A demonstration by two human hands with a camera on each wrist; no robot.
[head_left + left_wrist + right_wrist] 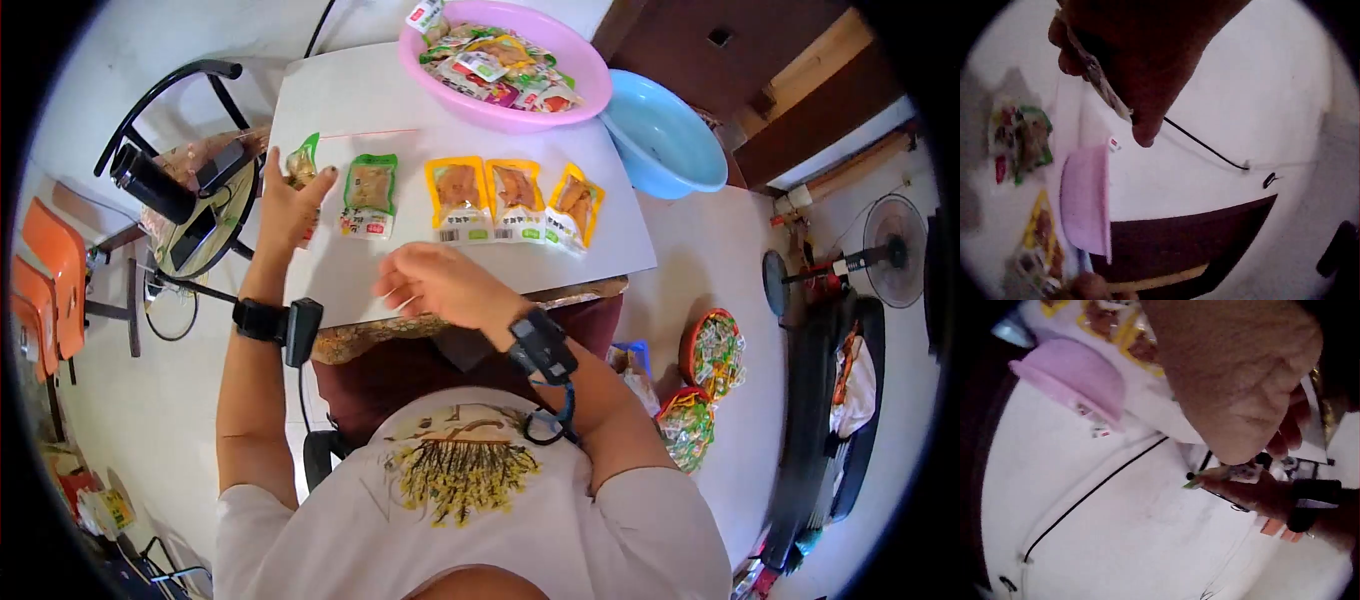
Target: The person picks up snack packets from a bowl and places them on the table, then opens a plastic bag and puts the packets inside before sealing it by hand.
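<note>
At the table's left side the left hand (290, 205) holds a green-edged packet (303, 165) between thumb and fingers; in the left wrist view the packet (1100, 81) is seen edge-on against the hand (1147, 56). To its right lies a flat green-bordered packet (371, 192). Three yellow-bordered packets (459, 196) lie in a row farther right, the last one tilted. The right hand (440, 280) hovers over the table's near edge with relaxed, slightly bent fingers and nothing visible in it; the right wrist view shows its palm side (1241, 375) large.
A pink basin (590, 95) heaped with packets stands at the table's far edge, beside a blue basin (665, 140). On the left is a round stand (235, 215) with a black cup (150, 183) and a phone. Red baskets of packets (718, 350) sit on the floor to the right.
</note>
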